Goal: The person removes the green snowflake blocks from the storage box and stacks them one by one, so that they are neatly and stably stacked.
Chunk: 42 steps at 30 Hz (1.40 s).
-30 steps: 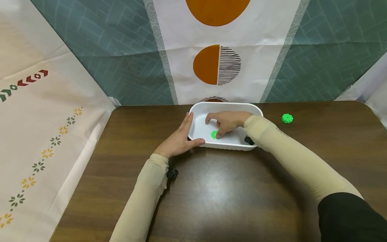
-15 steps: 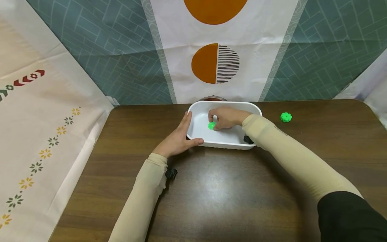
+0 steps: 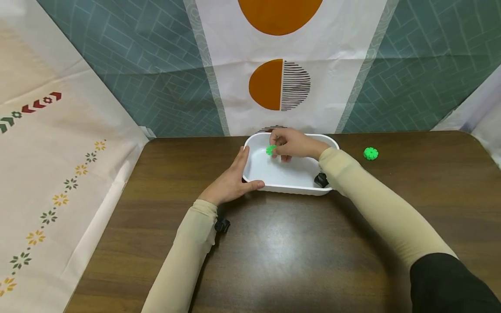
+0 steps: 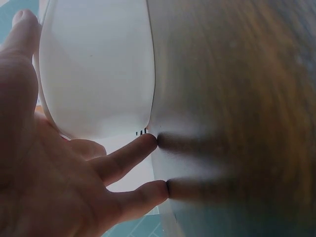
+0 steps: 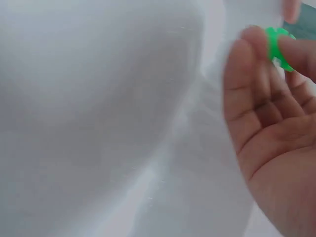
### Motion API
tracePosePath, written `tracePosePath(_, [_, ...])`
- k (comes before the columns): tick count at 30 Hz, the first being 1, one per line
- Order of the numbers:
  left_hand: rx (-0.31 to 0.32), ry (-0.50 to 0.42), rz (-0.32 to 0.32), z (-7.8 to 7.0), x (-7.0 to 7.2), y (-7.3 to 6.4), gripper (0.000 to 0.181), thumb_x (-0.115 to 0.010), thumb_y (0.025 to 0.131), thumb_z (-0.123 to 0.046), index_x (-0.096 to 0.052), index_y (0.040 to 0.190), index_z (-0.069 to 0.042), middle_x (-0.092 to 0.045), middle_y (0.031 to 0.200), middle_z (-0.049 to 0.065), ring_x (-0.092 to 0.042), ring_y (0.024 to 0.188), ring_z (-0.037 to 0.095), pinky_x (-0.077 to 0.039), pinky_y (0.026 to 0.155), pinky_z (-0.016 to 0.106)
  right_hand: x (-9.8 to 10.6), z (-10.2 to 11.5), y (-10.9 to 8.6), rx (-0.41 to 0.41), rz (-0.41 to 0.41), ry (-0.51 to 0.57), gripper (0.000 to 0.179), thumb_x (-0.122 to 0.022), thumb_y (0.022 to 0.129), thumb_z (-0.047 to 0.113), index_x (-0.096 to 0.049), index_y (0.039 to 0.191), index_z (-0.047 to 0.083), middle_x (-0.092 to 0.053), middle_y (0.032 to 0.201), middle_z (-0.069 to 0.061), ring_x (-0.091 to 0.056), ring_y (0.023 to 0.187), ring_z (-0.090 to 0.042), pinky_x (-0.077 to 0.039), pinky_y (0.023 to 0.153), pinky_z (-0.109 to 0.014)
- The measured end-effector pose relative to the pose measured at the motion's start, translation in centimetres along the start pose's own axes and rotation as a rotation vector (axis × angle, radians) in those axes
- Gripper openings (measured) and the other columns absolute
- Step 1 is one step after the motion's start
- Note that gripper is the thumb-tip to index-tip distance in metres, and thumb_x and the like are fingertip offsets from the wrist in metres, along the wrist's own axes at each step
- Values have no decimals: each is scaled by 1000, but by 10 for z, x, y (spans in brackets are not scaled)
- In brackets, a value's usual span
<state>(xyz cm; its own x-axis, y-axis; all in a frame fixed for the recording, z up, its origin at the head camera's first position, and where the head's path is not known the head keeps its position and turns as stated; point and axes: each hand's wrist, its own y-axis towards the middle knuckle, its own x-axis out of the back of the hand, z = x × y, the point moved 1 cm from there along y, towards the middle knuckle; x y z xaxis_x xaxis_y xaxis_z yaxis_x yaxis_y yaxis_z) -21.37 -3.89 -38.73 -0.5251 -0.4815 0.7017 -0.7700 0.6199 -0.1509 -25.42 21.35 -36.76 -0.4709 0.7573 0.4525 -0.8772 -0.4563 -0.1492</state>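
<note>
A white rectangular tray (image 3: 287,174) stands at the far edge of the table. My right hand (image 3: 296,143) is above its inside, pinching a small green notched disc (image 3: 270,150) between thumb and fingers. The right wrist view shows the disc (image 5: 273,44) held at the fingertips, partly hidden by the thumb. At the tray's left end, my left hand (image 3: 228,184) rests spread against the outside, its thumb along the near rim. In the left wrist view, two fingertips of that hand (image 4: 59,163) touch the tabletop beside the tray wall.
Another green notched piece (image 3: 370,153) lies on the brown table (image 3: 282,252), right of the tray. Behind the far edge hangs a patterned cloth (image 3: 172,87). A pale cloth with printed flowers (image 3: 78,174) hangs at the left.
My right hand has picked up the green disc from the tray bottom and raised it toward the far rim. The left hand stays at the tray's left end.
</note>
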Motion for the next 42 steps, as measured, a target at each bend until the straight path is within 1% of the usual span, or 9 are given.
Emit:
tracePosePath(2, [6,-5,2,0,-1,0,114,-69,90,-59,10,163,-21,12,168,7,-12,152,27,-21,119,44,2,5,-4,11,-43,72,10,-63,96,2,-57,104,3,-67,88,-27,-59,57,-24,-55,57,-35])
tracePosePath(4, [10,-8,6,0,-2,-1,114,-70,90,-58,9,163,-22,12,169,7,-14,151,28,-21,118,44,3,9,-8,32,-72,105,12,-62,97,1,-59,109,2,-65,89,-30,-56,55,-23,-54,56,-34])
tracePosePath(14, [2,-21,9,-1,-3,-1,115,-71,89,-59,10,162,-22,13,168,4,-10,152,25,-20,119,43,17,28,-28,109,-165,88,22,-60,99,4,-67,121,3,-63,89,-30,-57,56,-28,-54,56,-34])
tracePosePath(21, [3,-17,8,0,-3,-1,125,-81,83,-52,10,162,-21,12,168,7,-11,152,27,-20,119,42,31,39,-44,102,-270,129,27,-63,100,6,-67,127,4,-61,91,-28,-60,61,-29,-56,61,-35])
tracePosePath(24, [-3,-19,4,0,-3,0,128,-83,82,-50,11,162,-20,13,168,8,-10,152,27,-21,118,42,36,40,-52,98,-300,158,30,-63,99,5,-66,129,4,-60,91,-27,-61,63,-28,-57,63,-34])
tracePosePath(29, [-16,-17,0,0,-3,0,129,-84,81,-49,11,162,-19,13,168,8,-10,152,28,-21,118,43,41,40,-67,133,-328,182,33,-64,98,3,-66,131,5,-59,90,-25,-62,63,-28,-57,64,-34])
tracePosePath(33, [-14,-12,-1,1,-3,0,128,-84,81,-49,12,162,-20,13,168,8,-11,152,28,-22,118,43,44,38,-79,141,-353,206,35,-64,98,4,-66,133,6,-61,87,-19,-61,63,-26,-56,65,-33])
tracePosePath(39, [-17,-12,-7,0,-3,0,129,-84,81,-50,11,162,-20,13,168,8,-12,152,29,-21,118,44,49,35,-101,124,-432,227,34,-63,98,4,-67,132,8,-64,86,-12,-61,63,-24,-56,68,-33])
tracePosePath(42, [-16,-11,-12,0,-2,0,129,-84,81,-51,11,162,-20,13,168,7,-12,151,29,-22,118,43,51,32,-115,155,-480,256,34,-63,97,0,-68,129,8,-65,87,-13,-62,63,-23,-56,66,-31])
